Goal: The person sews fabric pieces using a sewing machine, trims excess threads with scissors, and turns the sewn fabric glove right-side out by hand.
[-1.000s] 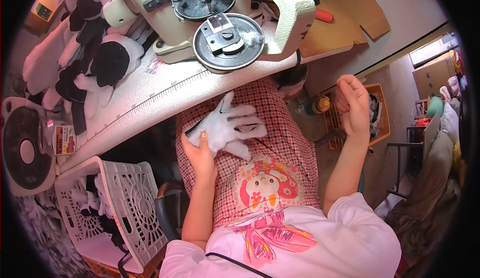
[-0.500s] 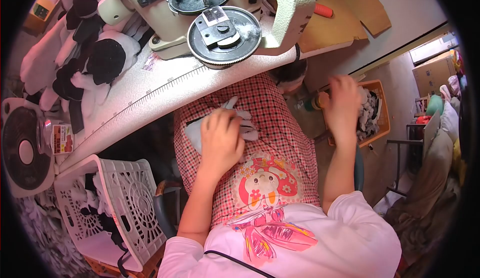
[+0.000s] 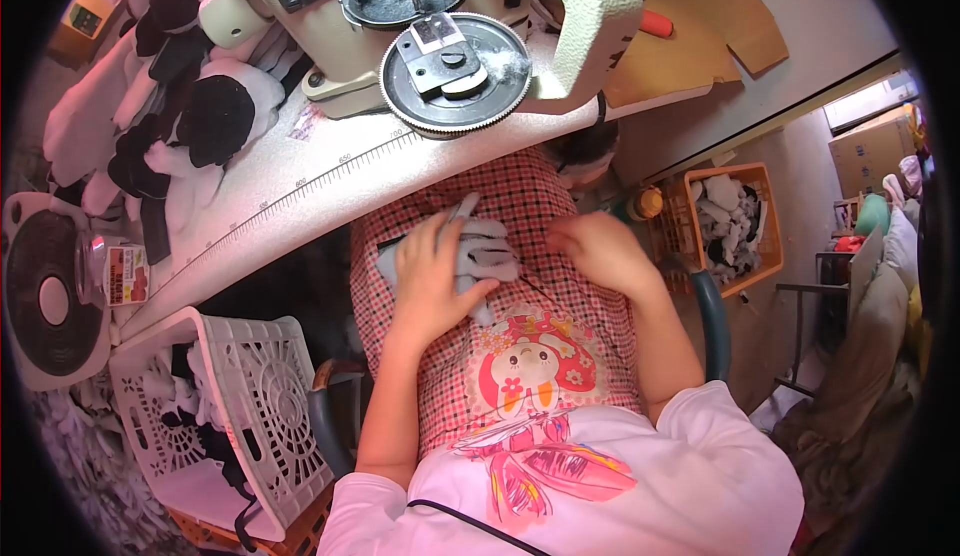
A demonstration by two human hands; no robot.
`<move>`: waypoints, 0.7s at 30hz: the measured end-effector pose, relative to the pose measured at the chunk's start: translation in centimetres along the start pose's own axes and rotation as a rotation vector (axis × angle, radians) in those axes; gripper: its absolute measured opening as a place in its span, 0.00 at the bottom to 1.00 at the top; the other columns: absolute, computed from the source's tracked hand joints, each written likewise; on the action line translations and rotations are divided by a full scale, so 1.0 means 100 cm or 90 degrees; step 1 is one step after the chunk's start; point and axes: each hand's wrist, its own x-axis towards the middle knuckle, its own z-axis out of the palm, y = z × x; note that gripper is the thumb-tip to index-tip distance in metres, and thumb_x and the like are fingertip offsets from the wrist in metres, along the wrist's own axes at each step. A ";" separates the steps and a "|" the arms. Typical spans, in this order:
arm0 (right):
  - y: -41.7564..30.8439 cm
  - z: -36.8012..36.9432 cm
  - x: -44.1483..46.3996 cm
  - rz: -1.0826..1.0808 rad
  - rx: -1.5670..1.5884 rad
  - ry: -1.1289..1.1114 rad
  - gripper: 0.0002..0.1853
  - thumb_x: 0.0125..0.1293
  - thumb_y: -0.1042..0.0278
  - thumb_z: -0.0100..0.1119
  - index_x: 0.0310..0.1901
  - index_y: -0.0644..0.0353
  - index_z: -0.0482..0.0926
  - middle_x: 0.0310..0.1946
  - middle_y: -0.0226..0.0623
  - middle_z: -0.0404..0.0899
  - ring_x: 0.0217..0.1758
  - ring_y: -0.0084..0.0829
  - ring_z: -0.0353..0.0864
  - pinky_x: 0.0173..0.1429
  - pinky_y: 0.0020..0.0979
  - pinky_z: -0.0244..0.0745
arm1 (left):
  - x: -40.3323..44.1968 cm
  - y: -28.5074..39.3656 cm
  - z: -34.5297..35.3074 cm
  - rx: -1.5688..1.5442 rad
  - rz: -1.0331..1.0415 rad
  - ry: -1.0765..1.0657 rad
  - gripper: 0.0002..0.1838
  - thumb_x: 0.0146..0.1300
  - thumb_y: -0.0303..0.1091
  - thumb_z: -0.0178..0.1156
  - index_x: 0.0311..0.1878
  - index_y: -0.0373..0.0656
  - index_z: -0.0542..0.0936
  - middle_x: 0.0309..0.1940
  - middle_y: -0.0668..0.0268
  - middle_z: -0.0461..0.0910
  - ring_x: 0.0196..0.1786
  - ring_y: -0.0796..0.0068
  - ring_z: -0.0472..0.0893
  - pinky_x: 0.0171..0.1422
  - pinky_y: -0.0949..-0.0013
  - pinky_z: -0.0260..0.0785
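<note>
A pale grey-white glove (image 3: 486,248) lies on the checked apron (image 3: 590,356) over the lap, its fingers pointing right. My left hand (image 3: 432,274) rests flat on top of the glove's palm and cuff, thumb spread away from the other fingers. Right of the glove's fingertips, my right hand (image 3: 602,253) hovers over the apron without touching the glove. Its fingers are curled together and slightly blurred, and whatever they may hold is hidden. A thin dark line shows on the apron between the glove and this hand.
Above the lap, a sewing machine (image 3: 455,71) stands on the white table (image 3: 350,171). Black-and-white gloves (image 3: 215,121) are heaped at the left. A white crate (image 3: 285,396) is at lower left, an orange basket (image 3: 770,221) at right. A fan (image 3: 52,301) stands far left.
My left hand has gone from gripping the glove's cuff to lying on top of the glove. My right hand has come down and left, from beside the orange basket to near the glove.
</note>
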 end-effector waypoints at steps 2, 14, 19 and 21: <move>0.009 -0.014 -0.009 -0.037 -0.125 0.103 0.09 0.60 0.68 0.60 0.40 0.60 0.84 0.37 0.44 0.81 0.43 0.49 0.80 0.47 0.44 0.74 | -0.007 -0.002 -0.008 0.099 -0.092 0.060 0.33 0.56 0.44 0.66 0.62 0.38 0.71 0.62 0.53 0.69 0.65 0.50 0.67 0.69 0.52 0.56; -0.071 0.031 0.057 -0.375 0.005 0.172 0.19 0.62 0.61 0.63 0.53 0.59 0.80 0.49 0.42 0.76 0.56 0.45 0.76 0.59 0.40 0.71 | -0.022 -0.015 -0.014 -0.355 -0.262 0.259 0.18 0.53 0.17 0.64 0.48 0.37 0.75 0.43 0.58 0.75 0.47 0.64 0.76 0.54 0.69 0.67; -0.078 0.010 0.051 -0.336 -0.032 0.048 0.23 0.59 0.48 0.64 0.48 0.59 0.80 0.44 0.40 0.76 0.50 0.42 0.76 0.53 0.39 0.71 | -0.024 0.003 -0.034 -0.316 -0.102 0.298 0.17 0.53 0.14 0.63 0.46 0.38 0.73 0.42 0.61 0.70 0.47 0.67 0.74 0.56 0.68 0.67; -0.081 -0.002 0.039 -0.289 0.069 0.016 0.23 0.55 0.49 0.68 0.45 0.59 0.81 0.40 0.38 0.76 0.44 0.41 0.76 0.49 0.38 0.72 | -0.025 0.005 -0.038 -0.323 -0.048 0.298 0.15 0.58 0.23 0.64 0.47 0.39 0.72 0.44 0.60 0.68 0.49 0.66 0.74 0.58 0.65 0.67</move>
